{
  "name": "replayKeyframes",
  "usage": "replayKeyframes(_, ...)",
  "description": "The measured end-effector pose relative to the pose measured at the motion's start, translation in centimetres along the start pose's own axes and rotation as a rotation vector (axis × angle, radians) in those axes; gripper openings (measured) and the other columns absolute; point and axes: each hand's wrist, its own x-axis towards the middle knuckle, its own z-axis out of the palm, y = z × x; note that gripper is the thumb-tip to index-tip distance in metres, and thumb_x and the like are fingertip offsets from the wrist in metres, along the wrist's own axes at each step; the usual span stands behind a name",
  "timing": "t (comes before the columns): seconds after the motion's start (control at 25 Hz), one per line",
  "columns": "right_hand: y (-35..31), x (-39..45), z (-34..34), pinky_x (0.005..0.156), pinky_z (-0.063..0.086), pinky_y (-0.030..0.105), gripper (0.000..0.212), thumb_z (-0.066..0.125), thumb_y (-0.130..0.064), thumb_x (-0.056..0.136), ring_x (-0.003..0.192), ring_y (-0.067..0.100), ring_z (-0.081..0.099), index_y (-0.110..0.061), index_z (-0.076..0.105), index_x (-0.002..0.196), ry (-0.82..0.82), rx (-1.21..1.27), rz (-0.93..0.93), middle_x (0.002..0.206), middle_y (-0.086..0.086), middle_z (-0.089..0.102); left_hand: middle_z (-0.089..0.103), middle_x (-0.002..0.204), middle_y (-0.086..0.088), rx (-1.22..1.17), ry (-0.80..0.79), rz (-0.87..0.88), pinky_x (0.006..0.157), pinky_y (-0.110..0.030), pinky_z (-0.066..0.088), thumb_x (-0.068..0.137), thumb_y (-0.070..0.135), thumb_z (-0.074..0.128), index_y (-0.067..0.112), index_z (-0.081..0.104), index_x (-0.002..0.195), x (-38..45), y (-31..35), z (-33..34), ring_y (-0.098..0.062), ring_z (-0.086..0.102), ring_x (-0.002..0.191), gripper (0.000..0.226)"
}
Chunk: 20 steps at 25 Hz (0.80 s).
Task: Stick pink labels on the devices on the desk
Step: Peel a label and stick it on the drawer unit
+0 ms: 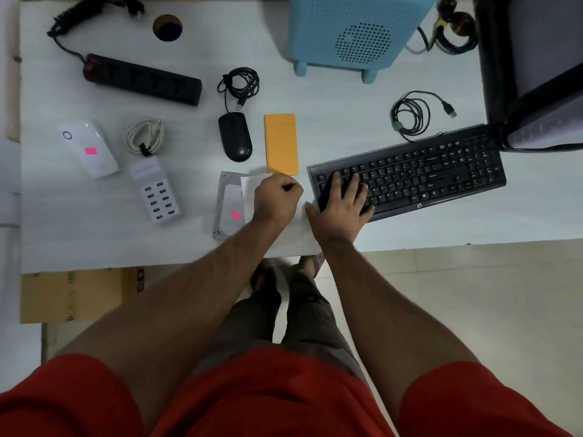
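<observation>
My left hand (pixel 276 197) is curled over a white label sheet (pixel 250 184) near the desk's front edge, and its fingertips pinch at the sheet. What they pinch is hidden. My right hand (pixel 342 200) lies flat with spread fingers on the left end of the black keyboard (pixel 426 171). Pink labels sit on a white device (pixel 91 149) at the left and on a silver-bagged device (pixel 232 200) just left of my left hand. A white USB charger (pixel 157 190), a black mouse (pixel 235 137), a yellow box (pixel 280 143) and a black power strip (pixel 142 78) carry no visible label.
A blue perforated appliance (pixel 347 33) stands at the back. A dark monitor (pixel 536 74) fills the right corner. Coiled cables lie at the back middle (pixel 241 83), behind the keyboard (pixel 410 116) and beside the charger (pixel 145 135). The desk edge (pixel 157 266) runs in front.
</observation>
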Motion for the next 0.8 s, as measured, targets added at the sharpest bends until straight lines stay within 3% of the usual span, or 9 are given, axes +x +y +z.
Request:
replayKeyframes(0.12,0.4,0.6,-0.8,0.111,0.026,0.065,0.086,0.061,-0.052,0.08,0.149,0.037,0.02,-0.03,0.027,0.155,-0.001,-0.01,0.003,0.165,0.008,0.02,0.073,0.092,-0.004,-0.014,-0.02,0.003,0.082,-0.027,0.05,0.084,0.014,0.063,0.008,0.073,0.087,-0.1,0.3,0.5,-0.019,0.066,0.091,0.012)
replayKeyframes(0.32,0.2,-0.1,-3.8,0.111,0.032,0.063,0.085,0.064,-0.049,0.078,0.149,0.038,0.023,-0.031,0.03,0.154,-0.036,0.066,-0.031,0.164,0.005,0.024,0.072,0.091,-0.003,-0.074,0.005,-0.001,0.08,-0.028,0.052,0.087,0.016,0.063,0.008,0.072,0.087,-0.9,2.0,0.3,-0.018,0.065,0.088,0.012)
replayKeyframes(0.48,0.7,-0.9,-11.4,0.096,0.05,0.044,0.083,0.062,-0.055,0.069,0.134,0.026,0.051,-0.035,0.043,0.148,0.116,0.139,-0.088,0.156,-0.003,0.041,0.068,0.083,0.002,-0.247,0.118,-0.055,0.075,-0.025,0.049,0.086,0.017,0.062,0.011,0.069,0.08,-3.0,5.2,-0.3,-0.014,0.061,0.081,0.01)
replayKeyframes(0.6,1.1,-1.0,-18.5,0.089,0.053,0.036,0.077,0.055,-0.057,0.069,0.112,0.02,0.065,-0.038,0.049,0.143,0.202,0.228,-0.129,0.137,-0.011,0.059,0.066,0.077,0.005,-0.439,0.144,-0.034,0.071,-0.025,0.048,0.085,0.017,0.064,0.012,0.068,0.076,-3.8,9.4,0.2,-0.011,0.059,0.075,0.011)
replayKeyframes(0.8,1.9,-1.1,-28.3,0.085,0.052,0.034,0.052,0.048,-0.052,0.08,0.092,0.019,0.064,-0.049,0.055,0.132,0.163,0.3,-0.222,0.096,-0.011,0.071,0.071,0.075,-0.004,-0.608,0.066,0.047,0.07,-0.033,0.054,0.082,0.021,0.068,0.012,0.071,0.074,-3.6,17.2,1.6,-0.014,0.062,0.07,0.013)
